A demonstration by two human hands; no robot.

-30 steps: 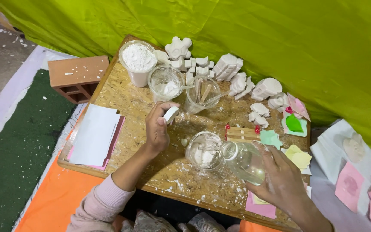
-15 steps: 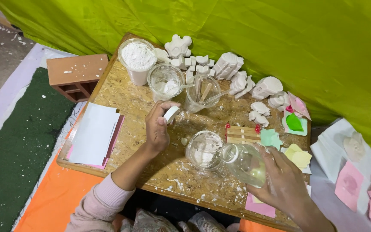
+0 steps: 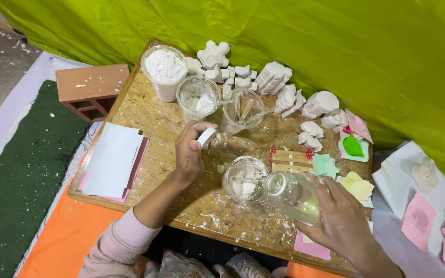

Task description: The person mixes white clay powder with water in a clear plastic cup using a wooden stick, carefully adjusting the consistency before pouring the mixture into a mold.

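The fingers (image 3: 202,135) of the left hand (image 3: 189,154) were closed around a small white cap (image 3: 206,137), held above the surface (image 3: 145,110). The right hand (image 3: 343,221) gripped a clear glass bottle (image 3: 295,196), its fingers wrapped round the body. The bottle was tilted, with its open mouth just beside the rim of a clear cup (image 3: 245,179) that had white paste inside.

Further back stood three more cups in a row: one full of white powder (image 3: 165,72), one with white residue and a spoon (image 3: 198,98), and one holding wooden sticks (image 3: 242,109). Behind them lay many white plaster figures (image 3: 271,77); I could not count them exactly. A small frame of wooden sticks (image 3: 289,160) lay beside the cup with paste. Green, yellow and pink moulds (image 3: 354,146) lay at the right edge.

A stack of white and pink sheets (image 3: 113,159) rested on the left side. The surface was a chipboard panel, spotted with white. One red brick (image 3: 91,90) stood on the floor beside a dark green mat (image 3: 21,175), and a lime green cloth (image 3: 336,46) hung behind.
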